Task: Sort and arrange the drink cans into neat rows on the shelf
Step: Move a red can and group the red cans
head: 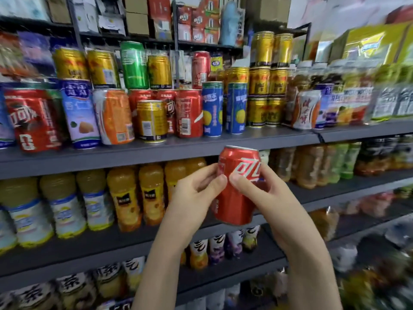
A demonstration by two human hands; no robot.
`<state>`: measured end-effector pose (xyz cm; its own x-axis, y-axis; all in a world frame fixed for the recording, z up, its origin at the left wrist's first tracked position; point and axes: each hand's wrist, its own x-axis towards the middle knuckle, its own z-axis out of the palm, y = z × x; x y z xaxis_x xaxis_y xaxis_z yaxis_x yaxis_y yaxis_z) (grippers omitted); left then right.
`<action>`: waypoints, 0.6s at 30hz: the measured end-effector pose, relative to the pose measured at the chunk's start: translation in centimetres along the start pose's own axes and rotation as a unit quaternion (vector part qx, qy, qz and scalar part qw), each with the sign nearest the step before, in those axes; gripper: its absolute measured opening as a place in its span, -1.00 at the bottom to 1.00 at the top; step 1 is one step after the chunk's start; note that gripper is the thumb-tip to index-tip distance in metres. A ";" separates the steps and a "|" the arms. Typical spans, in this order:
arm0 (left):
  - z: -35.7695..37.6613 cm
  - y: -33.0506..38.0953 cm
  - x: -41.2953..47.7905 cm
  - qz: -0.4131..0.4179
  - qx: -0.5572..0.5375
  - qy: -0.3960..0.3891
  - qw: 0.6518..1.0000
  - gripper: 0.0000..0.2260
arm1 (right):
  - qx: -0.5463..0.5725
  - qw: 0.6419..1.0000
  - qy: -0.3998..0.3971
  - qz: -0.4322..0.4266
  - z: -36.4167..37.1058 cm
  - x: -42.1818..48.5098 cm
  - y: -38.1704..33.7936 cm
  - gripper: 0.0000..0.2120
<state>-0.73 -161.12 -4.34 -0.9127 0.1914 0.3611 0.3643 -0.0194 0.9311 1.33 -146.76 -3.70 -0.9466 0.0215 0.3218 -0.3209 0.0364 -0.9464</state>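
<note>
Both forearms reach up, my left hand [196,193] and right hand [266,193] each gripping the red cola can [237,198], thumbs nearly meeting on its front. Mixed cans [152,120] crowd the shelf [201,148] above; orange juice bottles [152,193] stand behind. The can tilts between my hands, just below the shelf's edge.

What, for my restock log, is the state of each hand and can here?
left hand: grips the red can's left side.
right hand: grips the red can's right side.
red can: off the shelf, tilted, held before its edge.
small gold can: upright, alone in front of other red cans.
green can: upright on the upper tier.
gold stack: three tiers, tidy.
can shelf: kinds mixed, rows uneven.
</note>
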 end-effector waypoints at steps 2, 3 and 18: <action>1.6 0.0 0.8 0.013 -0.002 0.004 1.000 -0.63 | -0.003 1.000 0.001 -0.012 -1.7 0.8 0.0 -0.61; 2.1 -0.1 1.3 0.021 0.003 0.008 1.000 -0.65 | 0.001 1.000 0.003 -0.018 -2.3 1.2 0.1 -0.59; -9.0 8.7 8.3 0.204 0.426 0.175 0.864 -0.61 | -0.040 0.976 -0.113 -0.180 -1.8 15.3 -13.8 -0.58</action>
<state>-6.84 -168.53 7.24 -0.6229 0.0283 0.7818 0.5367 0.7425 0.4007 -8.67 -145.10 14.29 -0.7592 -0.2268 0.6101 -0.6387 0.0790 -0.7654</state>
